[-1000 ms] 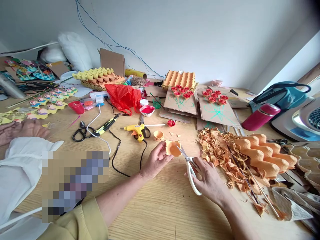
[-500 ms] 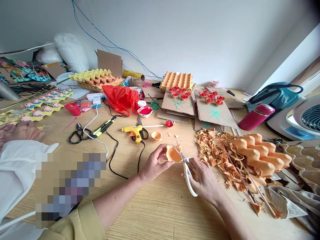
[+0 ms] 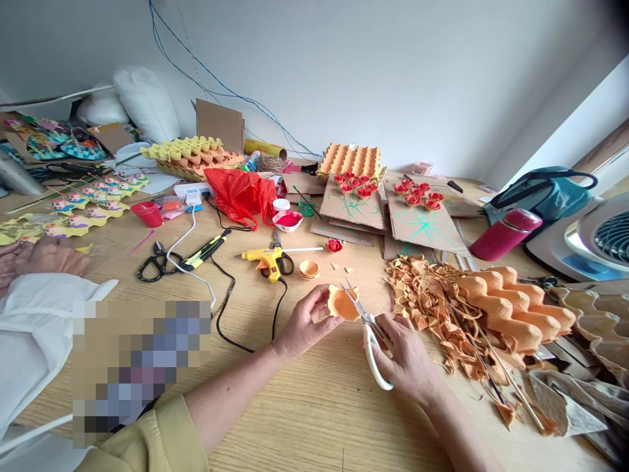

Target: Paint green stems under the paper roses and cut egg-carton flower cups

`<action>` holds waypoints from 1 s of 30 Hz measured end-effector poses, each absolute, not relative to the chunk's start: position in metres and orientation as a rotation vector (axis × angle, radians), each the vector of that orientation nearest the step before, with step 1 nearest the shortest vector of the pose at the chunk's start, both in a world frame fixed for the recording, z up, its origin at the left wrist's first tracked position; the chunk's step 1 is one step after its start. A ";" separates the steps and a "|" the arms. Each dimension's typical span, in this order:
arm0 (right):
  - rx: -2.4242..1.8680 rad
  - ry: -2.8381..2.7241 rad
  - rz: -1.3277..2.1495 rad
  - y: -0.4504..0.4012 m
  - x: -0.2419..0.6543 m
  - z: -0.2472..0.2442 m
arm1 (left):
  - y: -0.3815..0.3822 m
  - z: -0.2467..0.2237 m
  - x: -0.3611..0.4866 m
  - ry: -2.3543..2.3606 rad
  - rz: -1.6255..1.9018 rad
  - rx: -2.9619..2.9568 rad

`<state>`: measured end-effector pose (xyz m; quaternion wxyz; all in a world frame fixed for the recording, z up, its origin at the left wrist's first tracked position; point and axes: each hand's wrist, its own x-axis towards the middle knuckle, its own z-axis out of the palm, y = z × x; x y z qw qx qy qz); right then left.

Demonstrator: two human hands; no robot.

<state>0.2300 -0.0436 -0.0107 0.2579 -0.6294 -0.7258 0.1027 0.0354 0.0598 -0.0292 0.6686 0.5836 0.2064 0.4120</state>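
Note:
My left hand (image 3: pixel 308 322) pinches the left side of an orange egg-carton cup (image 3: pixel 343 303) with a scalloped rim, its hollow turned toward me. In my right hand (image 3: pixel 407 357) are white-handled scissors (image 3: pixel 378 367); their blades stand slightly apart at the cup's right rim. Whether the blades touch the card cannot be made out. Just beyond lie a small stack of trimmed cups (image 3: pixel 309 269), a red paper flower (image 3: pixel 334 246) and tiny orange scraps. A yellow glue gun (image 3: pixel 268 261) rests left of the stack.
Orange offcuts (image 3: pixel 432 301) and an egg tray (image 3: pixel 515 295) lie to the right, near a pink bottle (image 3: pixel 506 234). Cardboard sheets (image 3: pixel 422 226) with red flowers stand behind. Black cords cross the table at left, where a co-worker's hands (image 3: pixel 52 259) rest. A red bag (image 3: pixel 240 193) sits behind the glue gun.
The view has shifted slightly, so everything appears a little further right. My hands keep nearly the same pose on the cup and scissors, with the blades still at the rim.

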 end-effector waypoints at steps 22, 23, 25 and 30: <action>-1.766 -1.960 0.262 -0.043 0.232 -0.018 | 0.061 -0.034 0.035 0.439 0.983 1.285; -1.766 -1.958 0.256 -0.043 0.232 -0.018 | 0.061 -0.033 0.035 0.434 0.976 1.296; -1.758 -1.971 0.251 -0.042 0.231 -0.017 | 0.060 -0.032 0.035 0.436 0.952 1.327; -1.735 -2.000 0.241 -0.042 0.232 -0.018 | 0.057 -0.031 0.034 0.446 0.898 1.379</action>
